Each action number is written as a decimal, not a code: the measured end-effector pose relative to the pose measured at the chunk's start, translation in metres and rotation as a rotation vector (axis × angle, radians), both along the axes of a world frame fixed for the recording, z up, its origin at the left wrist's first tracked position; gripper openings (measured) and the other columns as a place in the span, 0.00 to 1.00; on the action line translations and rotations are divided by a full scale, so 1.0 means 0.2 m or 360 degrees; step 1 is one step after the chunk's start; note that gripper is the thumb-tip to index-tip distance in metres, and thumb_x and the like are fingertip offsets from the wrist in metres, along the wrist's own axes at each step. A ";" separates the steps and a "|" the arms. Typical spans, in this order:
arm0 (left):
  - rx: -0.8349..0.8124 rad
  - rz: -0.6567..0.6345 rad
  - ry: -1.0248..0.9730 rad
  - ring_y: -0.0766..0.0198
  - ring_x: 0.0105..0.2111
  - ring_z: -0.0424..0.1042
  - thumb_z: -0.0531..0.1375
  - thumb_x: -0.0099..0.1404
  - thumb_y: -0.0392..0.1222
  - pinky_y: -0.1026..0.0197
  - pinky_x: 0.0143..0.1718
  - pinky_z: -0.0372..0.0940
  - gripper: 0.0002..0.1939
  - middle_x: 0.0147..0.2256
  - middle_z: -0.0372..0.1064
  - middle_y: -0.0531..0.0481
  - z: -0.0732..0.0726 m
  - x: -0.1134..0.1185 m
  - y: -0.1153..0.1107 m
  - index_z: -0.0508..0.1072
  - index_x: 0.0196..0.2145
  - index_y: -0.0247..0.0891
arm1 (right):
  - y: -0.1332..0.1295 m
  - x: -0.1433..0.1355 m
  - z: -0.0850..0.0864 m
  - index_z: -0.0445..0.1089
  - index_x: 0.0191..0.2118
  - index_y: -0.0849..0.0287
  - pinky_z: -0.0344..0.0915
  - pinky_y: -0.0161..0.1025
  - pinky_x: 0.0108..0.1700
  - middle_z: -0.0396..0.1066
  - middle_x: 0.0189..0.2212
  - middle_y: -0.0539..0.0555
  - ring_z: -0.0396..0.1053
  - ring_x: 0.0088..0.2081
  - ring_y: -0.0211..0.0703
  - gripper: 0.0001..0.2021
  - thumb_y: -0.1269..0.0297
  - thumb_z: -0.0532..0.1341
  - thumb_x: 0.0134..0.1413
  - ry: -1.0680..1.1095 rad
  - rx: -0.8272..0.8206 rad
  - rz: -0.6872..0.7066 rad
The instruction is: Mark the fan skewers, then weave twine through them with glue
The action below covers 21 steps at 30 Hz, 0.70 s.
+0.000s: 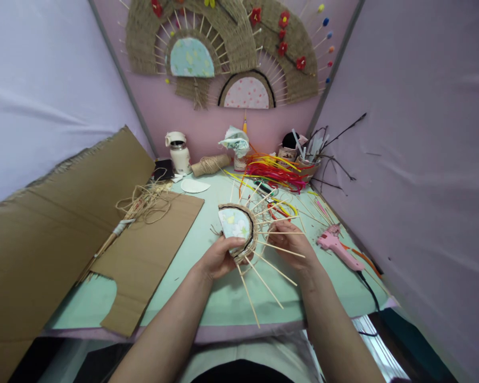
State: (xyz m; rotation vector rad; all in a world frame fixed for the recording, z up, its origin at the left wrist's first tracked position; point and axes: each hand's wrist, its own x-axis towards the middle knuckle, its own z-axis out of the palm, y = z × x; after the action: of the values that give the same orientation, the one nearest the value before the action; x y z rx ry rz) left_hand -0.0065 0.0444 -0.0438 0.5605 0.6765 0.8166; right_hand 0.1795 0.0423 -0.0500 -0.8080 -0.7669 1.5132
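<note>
My left hand (223,256) is closed on the lower edge of a half-round woven fan piece (234,222), its thumb on the light-blue floral cloth face. A black cord and a band of twine run round the curved rim. Thin wooden sticks (269,276) spread out from that rim like rays. My right hand (289,242) is beside the sticks on the right, fingers pinched together on a thin strand of twine (268,236). The fingertips are partly hidden behind the sticks.
A pink glue gun (339,249) with a black cord lies at the right. Bright pipe cleaners (275,171), a twine roll (211,165), a white bottle (179,154) and a pot of twigs (308,165) stand behind. Cardboard (151,250) covers the left; finished fans (247,93) hang on the wall.
</note>
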 end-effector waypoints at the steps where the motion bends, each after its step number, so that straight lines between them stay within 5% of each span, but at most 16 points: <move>1: 0.0000 0.0003 -0.0004 0.65 0.25 0.71 0.68 0.44 0.34 0.64 0.26 0.65 0.18 0.28 0.72 0.46 0.00 0.00 0.00 0.73 0.36 0.30 | 0.00 0.00 0.00 0.61 0.21 0.57 0.50 0.34 0.25 0.51 0.16 0.43 0.47 0.20 0.32 0.17 0.58 0.71 0.41 0.0002 0.0003 0.0004; 10: 0.0011 0.0010 -0.0074 0.66 0.24 0.70 0.68 0.43 0.35 0.66 0.24 0.64 0.20 0.27 0.72 0.48 0.00 -0.01 0.01 0.72 0.37 0.30 | 0.01 0.00 0.00 0.63 0.20 0.57 0.53 0.35 0.27 0.53 0.17 0.44 0.50 0.21 0.33 0.16 0.55 0.68 0.45 -0.0038 -0.0002 -0.0007; 17: 0.0032 0.0049 -0.0115 0.67 0.25 0.70 0.67 0.45 0.36 0.66 0.25 0.65 0.18 0.27 0.72 0.49 0.02 -0.03 0.02 0.71 0.36 0.32 | 0.06 0.01 0.00 0.73 0.27 0.54 0.62 0.38 0.41 0.71 0.31 0.50 0.66 0.36 0.39 0.05 0.59 0.65 0.45 -0.0068 0.0080 -0.0476; 21: -0.0016 0.0054 -0.0076 0.66 0.25 0.71 0.67 0.46 0.36 0.64 0.28 0.66 0.16 0.27 0.73 0.48 0.04 -0.03 0.02 0.71 0.35 0.33 | 0.09 -0.01 0.08 0.75 0.31 0.54 0.61 0.42 0.49 0.74 0.36 0.51 0.67 0.42 0.44 0.06 0.64 0.65 0.42 -0.0207 0.0228 -0.0329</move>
State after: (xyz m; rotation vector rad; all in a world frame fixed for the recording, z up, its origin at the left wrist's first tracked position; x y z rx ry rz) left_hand -0.0135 0.0480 -0.0349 0.5201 0.6473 0.8552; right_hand 0.1780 0.0612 -0.0348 -0.8563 -0.8505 1.2172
